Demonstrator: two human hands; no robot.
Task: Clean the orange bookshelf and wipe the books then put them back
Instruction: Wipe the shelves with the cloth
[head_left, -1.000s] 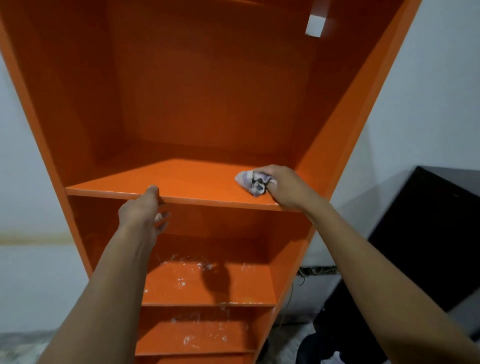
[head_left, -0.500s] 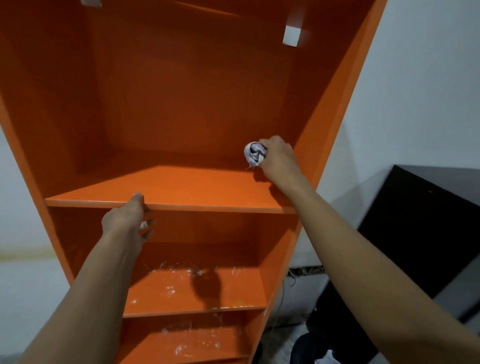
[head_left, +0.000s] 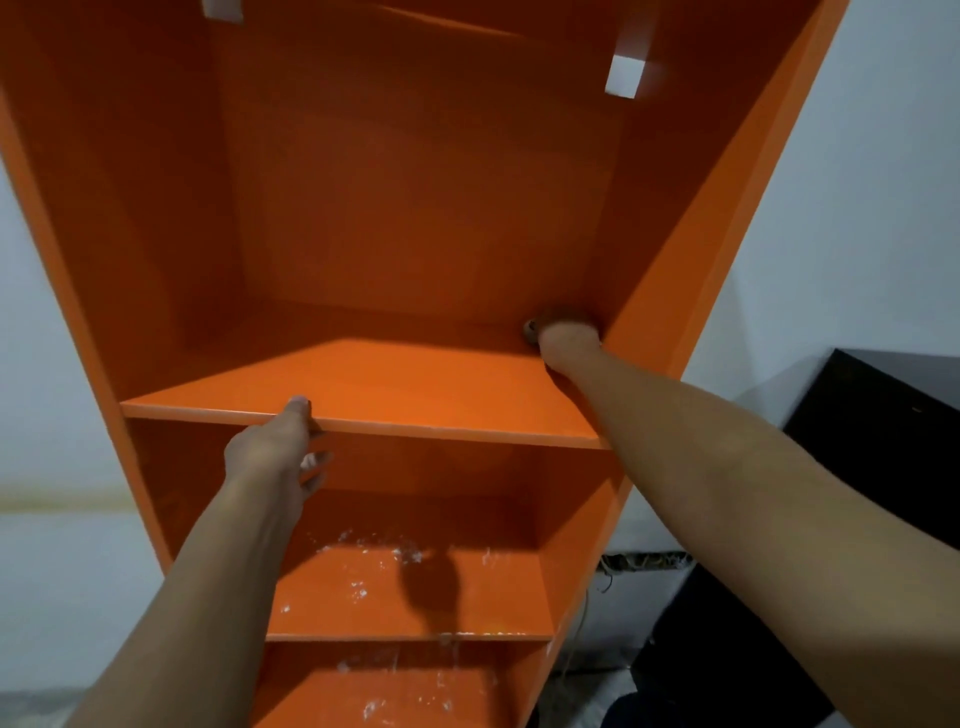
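The bookshelf (head_left: 415, 208) stands in front of you. Deep in the back right corner of its upper shelf (head_left: 415, 384), your right hand (head_left: 569, 338) is closed on the cloth (head_left: 530, 327) (only a scrap shows). Your left hand (head_left: 270, 452) grips that shelf's front edge, thumb on top. Wet patches glisten on the lower shelf (head_left: 363, 587).

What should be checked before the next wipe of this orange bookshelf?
1. Left hand grips the upper shelf front edge, steadying it: ok.
2. Right hand reaches the back right corner: ok.
3. Cloth in the right hand: ok, only a bit shows.
4. Upper shelf free of objects: ok.
5. Lower shelf clean: not ok, white specks on it.
6. Books ready to return: cannot tell, none in view.
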